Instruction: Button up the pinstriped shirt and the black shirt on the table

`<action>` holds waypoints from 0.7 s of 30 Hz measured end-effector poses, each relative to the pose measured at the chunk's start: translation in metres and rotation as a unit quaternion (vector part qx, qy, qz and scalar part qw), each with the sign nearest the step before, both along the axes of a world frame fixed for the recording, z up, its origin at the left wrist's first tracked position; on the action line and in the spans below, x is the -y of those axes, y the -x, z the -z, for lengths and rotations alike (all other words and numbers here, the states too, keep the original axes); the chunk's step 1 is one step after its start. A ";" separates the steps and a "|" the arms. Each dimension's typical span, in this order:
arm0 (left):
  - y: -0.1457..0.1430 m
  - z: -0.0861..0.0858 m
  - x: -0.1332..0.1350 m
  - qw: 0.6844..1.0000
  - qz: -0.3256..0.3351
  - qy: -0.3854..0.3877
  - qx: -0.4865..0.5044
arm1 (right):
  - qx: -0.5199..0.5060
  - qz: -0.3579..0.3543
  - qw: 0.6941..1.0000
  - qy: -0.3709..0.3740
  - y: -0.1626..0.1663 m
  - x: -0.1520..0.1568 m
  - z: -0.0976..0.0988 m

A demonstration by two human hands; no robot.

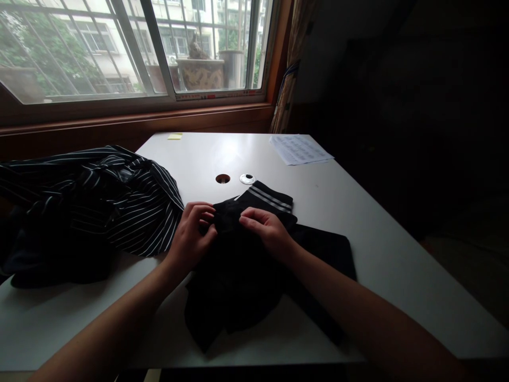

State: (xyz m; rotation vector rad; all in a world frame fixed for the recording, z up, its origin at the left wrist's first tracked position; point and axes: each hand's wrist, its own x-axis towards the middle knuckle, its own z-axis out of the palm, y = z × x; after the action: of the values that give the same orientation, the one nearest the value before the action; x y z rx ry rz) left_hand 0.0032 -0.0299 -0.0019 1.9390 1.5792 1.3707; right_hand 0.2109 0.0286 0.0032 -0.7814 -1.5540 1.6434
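A black garment (242, 270) with a white-striped collar or cuff lies on the white table (382, 249) in front of me. My left hand (193, 233) has its fingers curled and pinching the black cloth near its upper edge. Close beside it, my right hand (266, 228) pinches the same cloth just below the striped band (270, 199). The two hands are a few centimetres apart.
A dark pinstriped garment (91, 207) is heaped on the table's left side. A round cable hole (222, 178) and its loose cap (247, 179) sit behind the black garment. Printed sheets (300, 148) lie far right, a yellow sticky note (175, 136) at the back. A window (131, 48) is behind.
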 end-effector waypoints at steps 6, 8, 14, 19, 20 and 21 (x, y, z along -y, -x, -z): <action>-0.003 -0.010 0.011 0.996 0.068 -0.032 -0.049 | 0.052 -0.008 0.996 -0.076 0.002 0.000 -0.001; -0.003 -0.008 0.010 0.993 0.101 0.007 -0.054 | 0.060 -0.011 0.992 -0.106 0.003 0.001 -0.001; -0.003 0.001 0.001 0.987 0.141 0.078 -0.029 | 0.071 -0.010 0.987 -0.143 0.006 0.001 0.002; -0.004 -0.003 0.001 0.977 0.171 0.127 0.015 | 0.081 -0.002 0.986 -0.143 0.006 0.002 0.001; -0.004 -0.004 0.001 0.976 0.170 0.137 0.025 | 0.083 -0.003 0.986 -0.144 0.005 0.003 0.000; -0.004 -0.005 0.002 0.974 0.168 0.145 0.036 | 0.086 -0.002 0.985 -0.147 0.005 0.003 -0.001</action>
State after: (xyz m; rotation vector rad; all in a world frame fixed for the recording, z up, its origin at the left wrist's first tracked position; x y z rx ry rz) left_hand 0.0073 -0.0316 0.0027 1.8488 1.2620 1.0016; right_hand 0.2060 0.0252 0.0046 -0.7754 -1.8678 1.3346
